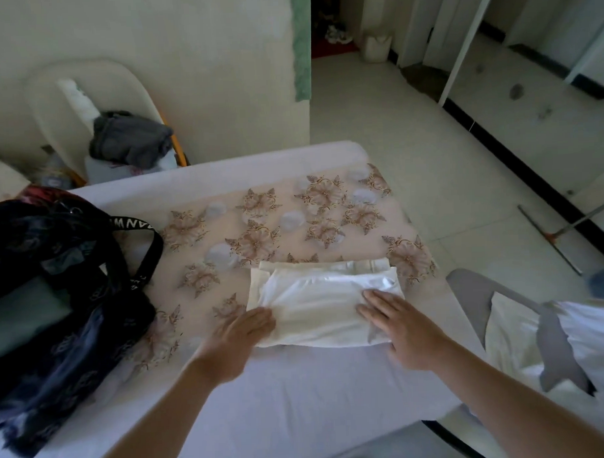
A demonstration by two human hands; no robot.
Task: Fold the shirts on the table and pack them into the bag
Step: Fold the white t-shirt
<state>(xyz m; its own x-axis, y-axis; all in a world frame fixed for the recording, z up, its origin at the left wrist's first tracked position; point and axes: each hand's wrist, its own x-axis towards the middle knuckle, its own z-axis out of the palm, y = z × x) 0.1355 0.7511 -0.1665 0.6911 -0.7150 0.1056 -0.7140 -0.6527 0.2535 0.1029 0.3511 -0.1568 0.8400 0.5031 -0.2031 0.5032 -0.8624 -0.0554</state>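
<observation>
The dark bag (66, 288) sits at the left end of the tabletop (299, 400), its mouth slumped open with something greenish already inside and a lettered strap trailing toward the middle.

Right of it, well apart from the bag, the left hand (241, 335) lies open and flat. Its straight fingers reach the near-left corner of the shirt (317, 307). Motion blur makes it hard to tell whether they press the cloth or only brush its edge.

The shirt is white and folded into a wide, low rectangle. It lies between the two hands, partly on the floral cloth and partly on the plain cover. It looks light, soft and limp, so it will likely sag and unfold if lifted by one edge. The safest hold is probably from both short ends at once, with fingers slid under and thumbs on top. That would keep the layers together on the way to the bag.

The right hand (403, 331) is also open, with its palm down on the near-right part of the shirt.

Farther right, more white fabric (516, 337) lies over a grey chair (467, 291).
</observation>
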